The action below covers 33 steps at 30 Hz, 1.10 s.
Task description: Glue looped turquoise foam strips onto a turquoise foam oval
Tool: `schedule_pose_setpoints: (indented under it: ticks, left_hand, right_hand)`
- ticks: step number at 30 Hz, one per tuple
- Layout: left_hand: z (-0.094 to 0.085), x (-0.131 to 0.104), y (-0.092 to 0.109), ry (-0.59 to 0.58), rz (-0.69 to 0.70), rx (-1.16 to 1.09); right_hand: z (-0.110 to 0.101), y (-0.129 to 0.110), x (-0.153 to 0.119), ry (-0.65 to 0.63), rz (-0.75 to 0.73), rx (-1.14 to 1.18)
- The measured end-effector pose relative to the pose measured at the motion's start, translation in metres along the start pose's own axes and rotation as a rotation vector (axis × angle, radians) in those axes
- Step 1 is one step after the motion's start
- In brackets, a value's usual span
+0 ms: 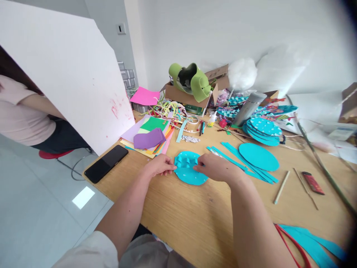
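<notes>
A turquoise oval paper piece (191, 178) with pale dots lies on the wooden table in front of me. Across its upper half runs a looped turquoise paper strip (182, 162). At the left edge of the oval, my left hand (160, 166) pinches the strip's end between thumb and fingers. My right hand (213, 167) is closed at the oval's right side, thumb and fingertips pressed on the strip there. Flat turquoise strips (245, 163) and a larger plain turquoise oval (259, 156) lie to the right of my right hand.
A black phone (106, 163) lies at the left table edge, near stacked coloured paper (149, 139). Behind stand a cardboard box (186, 96) and a steel flask (249, 108). Rightward are a glue stick (281, 187), a red lighter (313, 183) and red-handled scissors (292, 242). Someone sits beyond a white board (69, 70).
</notes>
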<state>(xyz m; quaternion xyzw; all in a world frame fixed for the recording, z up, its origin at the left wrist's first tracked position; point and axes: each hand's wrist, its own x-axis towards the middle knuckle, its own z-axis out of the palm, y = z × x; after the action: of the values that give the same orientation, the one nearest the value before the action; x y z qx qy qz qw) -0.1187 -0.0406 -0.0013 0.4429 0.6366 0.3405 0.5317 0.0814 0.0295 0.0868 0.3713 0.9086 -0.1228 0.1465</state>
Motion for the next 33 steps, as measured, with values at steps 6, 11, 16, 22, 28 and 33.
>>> schedule_pose_setpoints:
  ticks: [6, 11, 16, 22, 28, 33]
  left_hand:
    - [0.005, -0.001, 0.002, 0.011, -0.069, 0.067]
    - [0.007, 0.0, 0.002, 0.024, -0.088, 0.087]
    - [0.009, 0.0, 0.002, 0.038, -0.096, 0.092]
    - [0.011, 0.0, 0.003, 0.044, -0.091, 0.087]
    - [0.007, 0.0, 0.003, 0.061, -0.087, 0.083]
    - [0.004, 0.0, 0.002, 0.08, -0.074, 0.082]
  right_hand:
    - [0.003, 0.002, 0.003, -0.038, -0.012, -0.028]
    - [0.003, 0.002, 0.004, -0.052, -0.014, -0.041]
    - [0.005, 0.002, 0.005, -0.056, -0.021, -0.038]
    - [0.007, 0.004, 0.007, -0.044, -0.027, -0.052]
    - [0.008, 0.006, 0.008, -0.055, -0.022, -0.049]
    - [0.007, 0.005, 0.007, -0.041, -0.033, -0.055]
